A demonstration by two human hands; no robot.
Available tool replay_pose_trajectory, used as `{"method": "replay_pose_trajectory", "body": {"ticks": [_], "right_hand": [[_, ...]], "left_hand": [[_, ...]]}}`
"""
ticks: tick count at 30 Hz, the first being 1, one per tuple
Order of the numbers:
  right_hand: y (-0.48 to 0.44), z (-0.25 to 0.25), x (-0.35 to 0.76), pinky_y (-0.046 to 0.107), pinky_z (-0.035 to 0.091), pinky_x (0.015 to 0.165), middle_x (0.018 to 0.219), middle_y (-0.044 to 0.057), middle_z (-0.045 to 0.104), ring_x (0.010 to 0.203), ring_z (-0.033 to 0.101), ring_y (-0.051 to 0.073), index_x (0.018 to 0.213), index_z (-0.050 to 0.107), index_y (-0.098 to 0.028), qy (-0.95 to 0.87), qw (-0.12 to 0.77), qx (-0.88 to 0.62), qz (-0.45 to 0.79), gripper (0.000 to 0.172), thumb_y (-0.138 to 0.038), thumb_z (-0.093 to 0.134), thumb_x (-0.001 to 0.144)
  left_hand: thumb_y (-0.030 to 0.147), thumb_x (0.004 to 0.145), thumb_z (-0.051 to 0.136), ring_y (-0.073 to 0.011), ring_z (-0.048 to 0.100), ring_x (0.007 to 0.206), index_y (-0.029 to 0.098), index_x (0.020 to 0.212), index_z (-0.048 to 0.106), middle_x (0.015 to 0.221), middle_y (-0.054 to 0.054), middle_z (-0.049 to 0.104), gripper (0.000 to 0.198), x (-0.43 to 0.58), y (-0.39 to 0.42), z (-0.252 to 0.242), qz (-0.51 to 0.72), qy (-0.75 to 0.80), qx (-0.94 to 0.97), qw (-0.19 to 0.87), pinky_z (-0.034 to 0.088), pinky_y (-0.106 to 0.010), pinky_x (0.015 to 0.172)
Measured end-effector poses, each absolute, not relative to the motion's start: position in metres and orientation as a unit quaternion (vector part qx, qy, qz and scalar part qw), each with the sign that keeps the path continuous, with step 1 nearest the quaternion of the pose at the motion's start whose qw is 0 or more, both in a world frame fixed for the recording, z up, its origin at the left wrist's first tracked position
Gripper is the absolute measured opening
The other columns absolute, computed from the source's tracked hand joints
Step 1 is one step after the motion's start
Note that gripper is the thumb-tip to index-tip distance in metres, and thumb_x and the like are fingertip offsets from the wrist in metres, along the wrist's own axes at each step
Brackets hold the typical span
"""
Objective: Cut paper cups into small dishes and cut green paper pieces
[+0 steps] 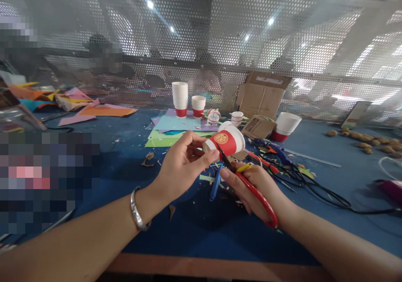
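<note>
Left hand [179,165], silver bracelet [136,211] at the wrist: partly closed, fingers curled behind and thumb in front, gripping the base end of a paper cup [231,143]. Right hand [262,179]: closed about the handles of red-handled scissors [260,195], thumb laid along the near side. Paper cup: red band, gold emblem, held above the middle of the blue table [194,242]; lying sideways, base to the left, mouth to the right and a little far, long axis running roughly left to right. Scissors: long axis slanting from near right to far left, dark blades touching the cup wall; whether they have cut in cannot be told. Below, between the hands: one blue pen-like item [216,182], among paper scraps. Far side: one tall cup stack [180,98], coloured sheets [176,124]; to their right, a cardboard box [262,94].
</note>
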State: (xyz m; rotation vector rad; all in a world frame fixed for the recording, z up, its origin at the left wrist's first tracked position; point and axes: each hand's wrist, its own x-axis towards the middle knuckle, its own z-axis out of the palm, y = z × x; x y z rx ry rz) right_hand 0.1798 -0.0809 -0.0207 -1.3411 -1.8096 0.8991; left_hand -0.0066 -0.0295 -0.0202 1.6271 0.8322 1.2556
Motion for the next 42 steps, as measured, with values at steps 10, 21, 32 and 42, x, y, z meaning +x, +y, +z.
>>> {"method": "replay_pose_trajectory", "body": {"ticks": [10,21,32,42], "right_hand": [[-0.087,-0.019,0.177,0.023,0.030,0.038,0.039,-0.005,0.045,0.035,0.041,0.010,0.063,0.053,-0.022,-0.687,0.354,-0.532,0.347,0.048,-0.061,0.058,0.091],[-0.083,-0.020,0.179,0.024,0.034,0.040,0.040,-0.005,0.043,0.039,0.046,0.013,0.066,0.058,-0.021,-0.680,0.359,-0.556,0.316,0.042,-0.056,0.063,0.089],[-0.080,-0.025,0.182,0.024,0.032,0.039,0.036,-0.006,0.043,0.034,0.041,0.010,0.061,0.053,-0.021,-0.700,0.369,-0.511,0.336,0.046,-0.056,0.064,0.090],[-0.087,-0.028,0.180,0.023,0.031,0.037,0.038,-0.009,0.045,0.031,0.041,0.010,0.076,0.057,-0.022,-0.687,0.366,-0.506,0.371,0.035,-0.052,0.063,0.092]], "left_hand": [[0.035,0.084,0.076,-0.0161,0.064,0.080,0.023,0.096,0.057,0.088,-0.001,0.067,0.025,-0.006,-0.041,-0.021,0.505,0.329,0.677,0.423,0.052,-0.027,0.071],[0.046,0.082,0.076,-0.0142,0.067,0.080,0.017,0.093,0.059,0.091,-0.003,0.071,0.035,-0.001,-0.030,-0.017,0.490,0.330,0.483,0.646,0.058,-0.031,0.077],[0.036,0.082,0.079,-0.0110,0.066,0.078,0.019,0.091,0.057,0.089,0.000,0.069,0.030,-0.005,-0.031,-0.019,0.528,0.320,0.548,0.564,0.055,-0.027,0.078],[0.031,0.084,0.076,-0.0102,0.067,0.076,0.020,0.091,0.057,0.087,0.002,0.067,0.024,-0.003,-0.041,-0.019,0.541,0.295,0.596,0.514,0.054,-0.023,0.071]]}}
